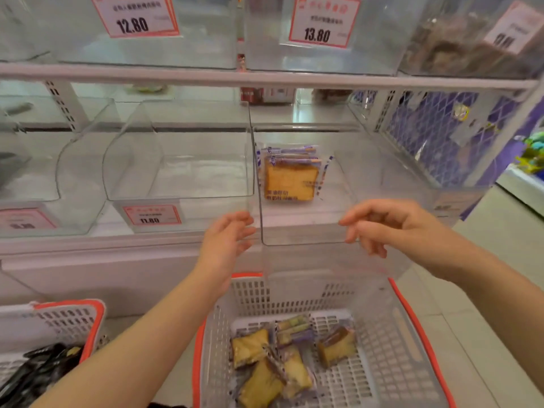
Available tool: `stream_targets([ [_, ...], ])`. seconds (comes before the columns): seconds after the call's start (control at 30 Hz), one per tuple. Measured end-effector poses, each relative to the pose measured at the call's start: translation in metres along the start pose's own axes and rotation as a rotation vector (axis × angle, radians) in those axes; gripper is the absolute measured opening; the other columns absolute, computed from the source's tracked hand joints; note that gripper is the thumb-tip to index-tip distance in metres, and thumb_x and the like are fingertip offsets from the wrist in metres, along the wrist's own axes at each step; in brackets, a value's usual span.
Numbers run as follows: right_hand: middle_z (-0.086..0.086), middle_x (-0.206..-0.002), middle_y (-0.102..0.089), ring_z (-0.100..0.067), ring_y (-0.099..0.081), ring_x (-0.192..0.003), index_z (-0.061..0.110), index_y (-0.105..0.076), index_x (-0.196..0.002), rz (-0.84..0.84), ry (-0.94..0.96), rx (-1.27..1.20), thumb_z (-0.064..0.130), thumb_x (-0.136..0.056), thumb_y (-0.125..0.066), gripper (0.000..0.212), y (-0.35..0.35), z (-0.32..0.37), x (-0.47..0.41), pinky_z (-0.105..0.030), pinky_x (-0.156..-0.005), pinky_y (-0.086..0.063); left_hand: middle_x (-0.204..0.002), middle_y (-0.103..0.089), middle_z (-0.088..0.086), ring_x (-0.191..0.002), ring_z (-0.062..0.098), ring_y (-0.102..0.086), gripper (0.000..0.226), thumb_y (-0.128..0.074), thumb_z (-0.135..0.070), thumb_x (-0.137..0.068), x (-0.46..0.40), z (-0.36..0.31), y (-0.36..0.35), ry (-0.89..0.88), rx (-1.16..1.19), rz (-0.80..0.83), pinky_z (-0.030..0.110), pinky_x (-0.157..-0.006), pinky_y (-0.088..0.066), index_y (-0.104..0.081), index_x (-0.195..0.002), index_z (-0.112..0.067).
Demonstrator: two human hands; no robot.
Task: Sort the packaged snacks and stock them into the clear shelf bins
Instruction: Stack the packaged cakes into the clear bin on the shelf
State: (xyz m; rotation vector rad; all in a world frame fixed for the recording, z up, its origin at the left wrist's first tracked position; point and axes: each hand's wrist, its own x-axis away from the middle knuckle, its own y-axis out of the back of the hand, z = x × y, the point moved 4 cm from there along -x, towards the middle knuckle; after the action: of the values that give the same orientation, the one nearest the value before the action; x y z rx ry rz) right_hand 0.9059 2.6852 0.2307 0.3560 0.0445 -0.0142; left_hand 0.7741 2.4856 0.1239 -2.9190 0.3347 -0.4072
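Packaged snacks stand stacked upright in the clear shelf bin, broad faces turned out toward the person, long axis running up and down, printed headers at the top. Both hands are up at that bin's front wall, and the stack sits beyond and between them, well apart from either. The left hand has its fingers loosely spread and straight, tips just at the bin's left front corner, holding nothing. The right hand hovers at the right end of the front wall, fingers relaxed and gently curved, index reaching toward the rim; it carries nothing, and whether it actually touches the plastic is hard to tell.

Below the hands, a white basket with an orange rim sits on the floor with more wrapped cake slices lying flat and jumbled, pointing every which way. To the left, a second basket holds dark packets. Beside the stocked bin stands a bare clear bin with a red price tag. Upper-shelf tags read 12.80 and 13.80.
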Motion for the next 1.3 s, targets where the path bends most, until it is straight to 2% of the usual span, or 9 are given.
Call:
stream_targets([
  [0.23, 0.009, -0.075, -0.064, 0.002, -0.056, -0.063, 0.021, -0.063, -0.089, 0.229, -0.259, 0.147, 0.006, -0.092, -0.054, 0.018, -0.077, -0.115, 0.04, -0.016, -0.063, -0.045, -0.069, -0.056, 0.004, -0.055, 0.014, -0.048, 0.022, -0.041, -0.004, -0.094, 0.007, 0.123, 0.032, 0.274, -0.287, -0.132, 0.018, -0.041, -0.036, -0.055, -0.078, -0.011],
  [0.4, 0.001, -0.089, -0.065, -0.005, -0.054, -0.073, 0.014, -0.064, -0.1, 0.274, -0.447, 0.305, 0.016, -0.094, -0.051, 0.014, -0.117, -0.213, 0.056, -0.023, -0.07, -0.045, -0.074, -0.059, 0.019, -0.073, 0.031, -0.057, 0.028, -0.045, -0.008, -0.092, 0.027, 0.199, 0.042, 0.29, -0.833, 0.063, 0.03, -0.061, -0.034, -0.049, -0.064, -0.011],
  [0.5, -0.006, -0.101, -0.066, -0.011, -0.055, -0.08, 0.014, -0.062, -0.103, 0.352, -0.565, 0.356, 0.021, -0.096, -0.049, 0.017, -0.132, -0.256, 0.069, -0.023, -0.069, -0.041, -0.089, -0.062, 0.015, -0.091, 0.032, -0.059, 0.009, -0.046, -0.011, -0.09, 0.041, 0.24, 0.04, 0.307, -1.148, 0.238, 0.03, -0.068, -0.04, -0.055, -0.087, -0.011],
  [0.57, -0.003, -0.098, -0.063, -0.014, -0.055, -0.085, 0.016, -0.061, -0.099, 0.351, -0.637, 0.333, 0.021, -0.096, -0.049, 0.014, -0.137, -0.279, 0.078, -0.026, -0.074, -0.044, -0.106, -0.062, 0.016, -0.1, 0.032, -0.058, 0.022, -0.046, -0.013, -0.091, 0.047, 0.27, 0.04, 0.335, -1.25, 0.318, 0.03, -0.074, -0.042, -0.054, -0.111, -0.007],
  [0.8, -0.007, -0.093, -0.067, -0.022, -0.062, -0.082, 0.013, -0.064, -0.096, 0.227, -0.777, 0.237, 0.022, -0.095, -0.05, 0.016, -0.135, -0.331, 0.113, -0.033, -0.074, -0.05, -0.125, -0.048, 0.023, -0.106, 0.038, -0.053, 0.045, -0.049, -0.023, -0.091, 0.035, 0.336, 0.044, 0.457, -1.31, 0.278, 0.043, -0.085, -0.046, -0.039, -0.128, 0.001],
  [0.9, -0.001, -0.082, -0.066, -0.009, -0.06, -0.067, 0.021, -0.06, -0.082, 0.137, -0.839, 0.138, 0.024, -0.094, -0.052, 0.015, -0.135, -0.341, 0.132, -0.012, -0.056, -0.046, -0.126, -0.051, 0.019, -0.107, 0.034, -0.054, 0.047, -0.052, -0.028, -0.091, 0.029, 0.349, 0.044, 0.52, -1.246, 0.272, 0.042, -0.088, -0.047, -0.042, -0.129, -0.001],
  [1.0, 0.0, -0.082, -0.067, -0.007, -0.058, -0.063, 0.021, -0.059, -0.081, 0.135, -0.881, 0.118, 0.021, -0.094, -0.052, 0.016, -0.135, -0.348, 0.141, -0.016, -0.059, -0.043, -0.118, -0.059, 0.016, -0.101, 0.031, -0.058, 0.042, -0.047, -0.03, -0.093, 0.013, 0.354, 0.044, 0.483, -1.29, 0.308, 0.036, -0.081, -0.049, -0.044, -0.129, -0.007],
  [1.17, 0.001, -0.086, -0.065, -0.013, -0.06, -0.076, 0.013, -0.062, -0.09, 0.197, -0.855, 0.16, 0.022, -0.096, -0.047, 0.019, -0.143, -0.347, 0.133, -0.016, -0.064, -0.045, -0.076, -0.057, -0.001, -0.072, 0.018, -0.051, 0.015, -0.049, -0.028, -0.094, 0.007, 0.354, 0.042, 0.367, -1.22, 0.367, 0.029, -0.064, -0.04, -0.052, -0.082, -0.019],
  [1.3, 0.003, -0.104, -0.059, -0.015, -0.055, -0.094, 0.016, -0.058, -0.112, 0.244, -0.729, 0.333, 0.024, -0.096, -0.046, 0.022, -0.158, -0.339, 0.122, -0.017, -0.072, -0.037, -0.075, -0.049, -0.006, -0.072, 0.016, -0.05, 0.018, -0.049, -0.02, -0.094, 0.024, 0.337, 0.025, 0.112, -1.245, 0.592, 0.026, -0.061, -0.038, -0.045, -0.077, -0.019],
])
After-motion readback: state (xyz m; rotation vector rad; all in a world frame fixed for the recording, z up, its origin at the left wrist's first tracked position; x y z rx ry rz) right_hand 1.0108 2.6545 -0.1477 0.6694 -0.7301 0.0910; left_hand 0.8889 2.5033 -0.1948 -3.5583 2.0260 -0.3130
